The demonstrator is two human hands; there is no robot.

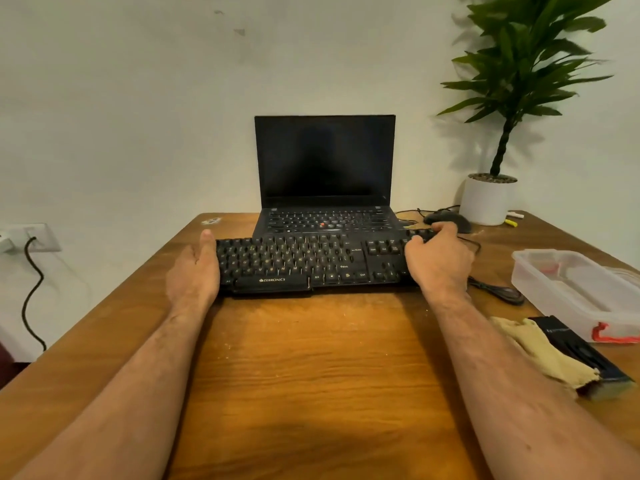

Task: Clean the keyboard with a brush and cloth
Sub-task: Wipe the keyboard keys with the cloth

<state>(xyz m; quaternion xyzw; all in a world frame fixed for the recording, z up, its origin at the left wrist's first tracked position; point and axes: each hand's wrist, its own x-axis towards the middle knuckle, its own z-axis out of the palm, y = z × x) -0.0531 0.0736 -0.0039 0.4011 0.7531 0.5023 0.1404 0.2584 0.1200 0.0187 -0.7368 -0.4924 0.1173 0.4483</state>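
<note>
Two bare hands bracket the black keyboard point(313, 266), which lies across the far half of the wooden worktop point(311, 358), its rear edge overlapping the front of the open laptop point(325, 174). At the keyboard's left end the left hand point(194, 271) lies flat against the side, fingers straight, thumb up along the corner, gripping nothing. At the keyboard's right end the right hand point(440, 259) has its grip curled over the far right corner, fingers clamped on the edge and covering the number pad. Nearer than the keyboard, a broad bare stretch of wood runs to the near edge between the forearms. Right of the keyboard sit a dark mouse point(448, 220), a coiled black cable point(498, 291) and a clear plastic box point(581, 289) cut off by the frame's right edge. Below the box a yellow cloth point(540, 351) drapes over a long black object, perhaps the brush point(585, 358), whose bristles I cannot make out. Behind the mouse stands a potted plant point(488, 199).
</note>
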